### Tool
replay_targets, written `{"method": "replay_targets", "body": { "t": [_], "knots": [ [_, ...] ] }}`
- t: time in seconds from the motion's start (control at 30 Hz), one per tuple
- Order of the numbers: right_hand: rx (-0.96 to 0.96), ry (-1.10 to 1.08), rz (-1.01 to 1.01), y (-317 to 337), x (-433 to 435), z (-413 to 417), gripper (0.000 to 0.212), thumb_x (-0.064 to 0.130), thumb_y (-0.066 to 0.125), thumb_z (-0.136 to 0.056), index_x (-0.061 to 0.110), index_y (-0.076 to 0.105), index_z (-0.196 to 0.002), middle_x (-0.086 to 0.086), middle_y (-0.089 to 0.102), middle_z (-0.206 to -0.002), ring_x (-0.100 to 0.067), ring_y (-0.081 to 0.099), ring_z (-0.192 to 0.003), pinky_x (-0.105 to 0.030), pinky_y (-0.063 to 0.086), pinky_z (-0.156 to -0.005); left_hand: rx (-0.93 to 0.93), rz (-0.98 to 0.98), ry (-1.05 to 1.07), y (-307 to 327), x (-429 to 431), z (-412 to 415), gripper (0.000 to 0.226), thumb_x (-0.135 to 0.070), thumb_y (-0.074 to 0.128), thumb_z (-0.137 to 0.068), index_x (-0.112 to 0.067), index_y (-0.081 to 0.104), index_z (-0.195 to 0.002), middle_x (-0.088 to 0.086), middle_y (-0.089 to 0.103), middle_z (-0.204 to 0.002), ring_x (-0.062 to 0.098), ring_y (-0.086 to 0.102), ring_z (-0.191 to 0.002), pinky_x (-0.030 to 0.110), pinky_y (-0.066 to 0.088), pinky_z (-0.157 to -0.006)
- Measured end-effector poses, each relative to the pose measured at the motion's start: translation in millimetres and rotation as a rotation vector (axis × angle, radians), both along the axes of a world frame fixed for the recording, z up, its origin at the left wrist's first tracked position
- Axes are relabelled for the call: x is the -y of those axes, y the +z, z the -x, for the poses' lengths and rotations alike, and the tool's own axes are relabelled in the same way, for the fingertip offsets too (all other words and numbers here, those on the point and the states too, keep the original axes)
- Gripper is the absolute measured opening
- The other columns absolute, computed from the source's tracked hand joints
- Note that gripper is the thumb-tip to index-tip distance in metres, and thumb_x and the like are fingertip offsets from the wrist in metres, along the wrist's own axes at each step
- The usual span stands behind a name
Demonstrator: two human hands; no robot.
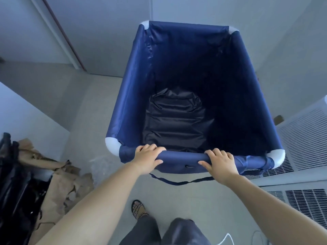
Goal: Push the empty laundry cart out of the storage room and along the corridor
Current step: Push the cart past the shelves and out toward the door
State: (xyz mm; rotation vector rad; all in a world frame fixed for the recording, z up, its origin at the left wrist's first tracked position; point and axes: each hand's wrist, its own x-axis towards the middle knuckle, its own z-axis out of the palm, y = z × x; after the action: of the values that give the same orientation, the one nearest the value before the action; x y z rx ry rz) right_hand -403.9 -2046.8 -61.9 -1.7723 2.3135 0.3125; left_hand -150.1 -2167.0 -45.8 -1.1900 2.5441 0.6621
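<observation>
The laundry cart (185, 85), a deep navy fabric bin on a frame with 4 white corner pieces, is standing on the pale floor (99, 112) directly in front of the person, its far rim close to the grey wall (194, 9). Nothing is lying inside; only creased dark lining is showing at the bottom. Both hands are gripping the near rim: the left hand (146, 159) is curling over it near the near left corner, fingers on top and thumb underneath, while the right hand (220, 164) is wrapping it the same way toward the near right corner. A dark strap (178, 182) is hanging in a loop below the rim between the wrists. White louvred panels (304, 138) are standing just beside the cart's right side. Crumpled brown paper (58, 179) and black bags (16, 183) are lying by the floor's left edge. A sandalled foot (138, 209) is showing below the arms.
</observation>
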Motion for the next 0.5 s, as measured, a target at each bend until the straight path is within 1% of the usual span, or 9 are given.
{"method": "replay_targets", "body": {
  "t": [0.1,0.2,0.5],
  "knots": [
    [-0.025,-0.03,-0.028,3.7,15.7,-4.9,0.055,0.063,0.024,-0.091,0.03,0.037,-0.132,0.003,0.05,-0.117,-0.021,0.048,-0.108,-0.035,0.03,-0.101,-0.019,0.004,-0.076,2.2,26.0,-4.5,0.041,-0.033,0.04,-0.096,-0.036,0.03,-0.136,-0.007,0.043,-0.131,0.018,0.037,-0.121,0.036,0.022,-0.102],
    [-0.027,-0.078,-0.034,5.5,27.7,-10.7,0.054,0.062,0.025,-0.091,0.029,0.037,-0.132,0.002,0.05,-0.117,-0.022,0.048,-0.108,-0.036,0.028,-0.102,-0.016,-0.011,-0.124,2.4,52.9,-8.3,0.042,-0.033,0.04,-0.096,-0.039,0.029,-0.136,-0.009,0.043,-0.134,0.017,0.036,-0.122,0.036,0.024,-0.101],
    [0.008,-0.201,-0.063,3.2,56.7,-20.2,0.053,0.061,0.025,-0.092,0.029,0.036,-0.132,0.001,0.047,-0.118,-0.022,0.046,-0.11,-0.037,0.026,-0.104,-0.01,0.056,-0.216,-2.3,104.0,-1.4,0.039,-0.035,0.038,-0.097,-0.04,0.03,-0.135,-0.008,0.045,-0.131,0.02,0.039,-0.119,0.037,0.028,-0.097]
  ]
}}
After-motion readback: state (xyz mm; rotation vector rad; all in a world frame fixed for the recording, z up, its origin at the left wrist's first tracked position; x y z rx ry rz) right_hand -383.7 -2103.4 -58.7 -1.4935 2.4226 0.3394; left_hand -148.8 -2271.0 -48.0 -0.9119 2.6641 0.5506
